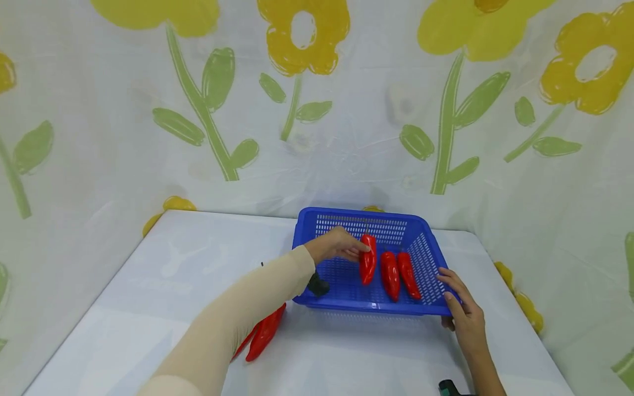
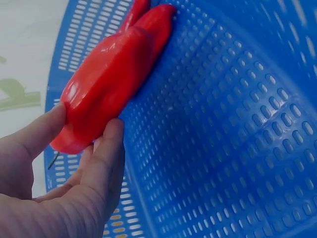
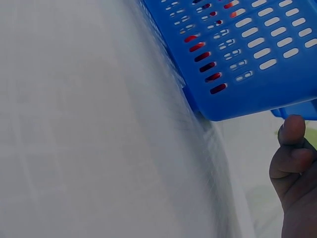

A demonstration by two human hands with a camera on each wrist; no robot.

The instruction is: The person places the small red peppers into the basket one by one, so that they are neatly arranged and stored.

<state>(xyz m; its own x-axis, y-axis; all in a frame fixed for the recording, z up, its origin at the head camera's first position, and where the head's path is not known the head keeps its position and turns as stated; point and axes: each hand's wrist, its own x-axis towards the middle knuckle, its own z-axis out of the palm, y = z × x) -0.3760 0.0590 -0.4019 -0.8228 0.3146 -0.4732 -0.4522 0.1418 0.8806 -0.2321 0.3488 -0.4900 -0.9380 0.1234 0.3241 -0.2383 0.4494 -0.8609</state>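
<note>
My left hand (image 1: 340, 243) reaches into a blue plastic basket (image 1: 366, 307) and pinches a glossy red pepper (image 1: 368, 270) between thumb and fingers. The held pepper hangs lengthwise with its thin stem upward. To its right, two more red peppers (image 1: 390, 278) lie side by side on the basket floor. In the left wrist view the thumb and fingers are at the stem end of the pepper (image 2: 101, 89), which overlaps the others. My right hand (image 1: 465, 316) holds the basket's rim at the front right corner, thumb on the near side.
Red peppers (image 1: 266, 333) lie on the white table (image 1: 163, 286) left of the basket, partly hidden by my left sleeve (image 1: 247, 297). A flower-patterned curtain (image 1: 346, 154) hangs behind and beside the table. Dark wrist gear (image 1: 318, 285) shows below my left wrist.
</note>
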